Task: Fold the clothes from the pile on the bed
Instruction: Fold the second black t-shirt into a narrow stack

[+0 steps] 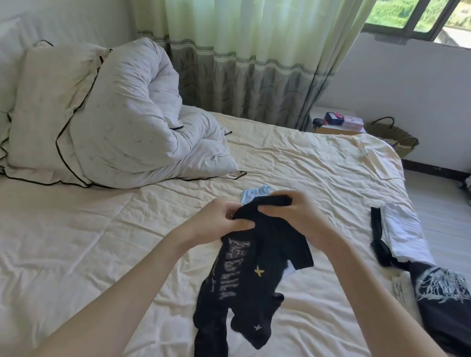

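Walls: plain white (412,89).
Window: at 1 o'clock, dark frame (437,19), daylight and greenery outside.
Curtain: pale green (242,48), leaf-patterned hem, at 12 o'clock.
Floor: pale boards (443,206), at 3 o'clock.
Nightstand: near woven basket (395,135), at 2 o'clock.

Bed (75,248), cream wrinkled sheet. Pillow (46,112) and bunched quilt (135,127) far left of fingers; white garment (403,233), black printed shirt (447,311) right.

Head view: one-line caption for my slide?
Both hands grip a black printed T-shirt above the cream bed sheet.
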Motion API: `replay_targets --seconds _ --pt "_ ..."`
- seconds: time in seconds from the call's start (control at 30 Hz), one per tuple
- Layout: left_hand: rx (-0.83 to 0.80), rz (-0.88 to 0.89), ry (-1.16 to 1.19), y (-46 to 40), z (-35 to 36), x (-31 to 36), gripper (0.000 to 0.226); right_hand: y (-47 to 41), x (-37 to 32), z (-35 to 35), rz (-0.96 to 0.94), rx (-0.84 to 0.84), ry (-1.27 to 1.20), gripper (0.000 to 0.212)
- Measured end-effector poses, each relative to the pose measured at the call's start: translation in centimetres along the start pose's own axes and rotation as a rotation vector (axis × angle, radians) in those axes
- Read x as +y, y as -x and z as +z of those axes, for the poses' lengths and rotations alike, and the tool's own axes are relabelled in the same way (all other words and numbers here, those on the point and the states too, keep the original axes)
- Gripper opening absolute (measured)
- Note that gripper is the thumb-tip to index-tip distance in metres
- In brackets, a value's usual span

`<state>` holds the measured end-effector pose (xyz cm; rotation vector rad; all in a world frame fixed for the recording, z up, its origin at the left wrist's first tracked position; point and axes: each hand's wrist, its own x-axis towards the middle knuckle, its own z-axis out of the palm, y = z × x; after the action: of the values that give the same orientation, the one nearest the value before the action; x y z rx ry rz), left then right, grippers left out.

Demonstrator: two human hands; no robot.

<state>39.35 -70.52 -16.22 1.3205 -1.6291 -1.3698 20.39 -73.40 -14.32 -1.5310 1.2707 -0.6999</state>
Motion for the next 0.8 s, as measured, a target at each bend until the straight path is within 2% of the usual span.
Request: replay_targets --seconds 0.07,0.13,0.27,0.3,0.37,0.47,0.57,0.63,0.73,0.8 --pt "-0.004 0.008 0.071 0.1 -0.5 0.7 0.014 0.7 1.7 -0.4 0.044 -0.069 -0.188 0.010" --pt "0.014 0.007 0.179 0.1 -1.0 1.6 0.014 1.5 4.5 -0.5 0.088 -0.174 -0.451 0.030" --pt "0.134 0.000 0.295 -0.1 -1.5 2.9 0.011 2.9 9.7 1.4 0.245 -0.136 -0.722 0.053" --pt "0.154 -0.008 0.300 -0.1 -1.6 3.1 0.011 3.3 10.5 2.4 0.263 -0.149 -0.771 0.055" --pt "0.187 -0.020 0.294 -0.1 -1.8 3.3 0.012 3.8 10.8 4.8 0.250 -0.187 -0.820 0.042" --pt "0.238 -0.037 0.306 0.0 -2.5 2.9 0.014 3.0 8.6 6.7 0.200 -0.069 -0.789 0.016" --pt "0.357 -0.079 0.302 0.4 -4.3 1.4 0.015 1.9 6.7 5.9 0.199 0.212 -0.777 0.012" --pt "0.462 -0.146 0.212 1.2 -5.7 -0.2 0.016 1.7 5.3 4.4 0.155 0.344 -0.604 0.010" --pt "0.582 -0.202 -0.144 2.3 -6.9 -1.9 0.023 1.2 2.3 2.5 0.040 0.341 -0.278 0.005" --pt "0.582 -0.090 -0.342 2.4 -6.7 -1.5 0.037 0.3 0.1 2.0 -0.055 0.228 0.032 0.012"
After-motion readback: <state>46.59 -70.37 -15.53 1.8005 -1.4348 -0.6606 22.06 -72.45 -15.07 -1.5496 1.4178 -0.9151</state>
